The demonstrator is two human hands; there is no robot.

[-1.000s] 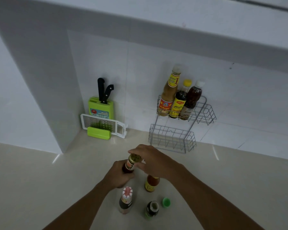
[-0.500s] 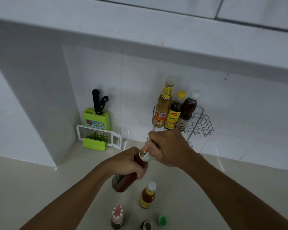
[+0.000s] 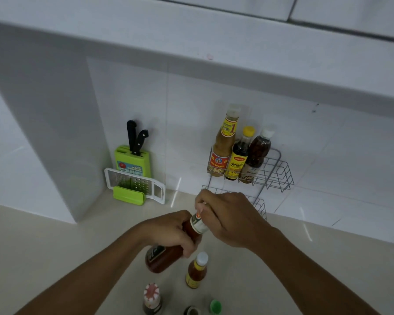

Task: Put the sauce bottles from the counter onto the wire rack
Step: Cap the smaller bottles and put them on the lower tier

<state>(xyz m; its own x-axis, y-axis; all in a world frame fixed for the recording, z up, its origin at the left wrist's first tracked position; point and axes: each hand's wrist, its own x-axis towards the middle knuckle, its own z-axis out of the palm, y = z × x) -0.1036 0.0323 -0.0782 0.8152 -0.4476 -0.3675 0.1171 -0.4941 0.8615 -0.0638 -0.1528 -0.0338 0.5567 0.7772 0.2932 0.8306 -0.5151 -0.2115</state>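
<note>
A reddish-brown sauce bottle (image 3: pixel 163 258) is held tilted above the counter. My left hand (image 3: pixel 171 230) grips its body and my right hand (image 3: pixel 228 217) is closed over its neck and cap. The two-tier wire rack (image 3: pixel 280 176) stands against the tiled wall; three bottles (image 3: pixel 237 155) fill the left of its upper tier, and my right hand hides most of the lower tier. On the counter below stand a small orange bottle with a white cap (image 3: pixel 197 270), a dark bottle with a red-and-white cap (image 3: pixel 151 298) and an uncapped dark bottle (image 3: pixel 192 311).
A loose green cap (image 3: pixel 215 306) lies by the uncapped bottle. A green knife block (image 3: pixel 131 159) with two black-handled knives and a white grater (image 3: pixel 134 186) lean in the left corner. A white overhang runs above the counter.
Both hands have lifted the reddish-brown bottle off the counter and tilted it, rising toward the rack. The view has tipped upward.
</note>
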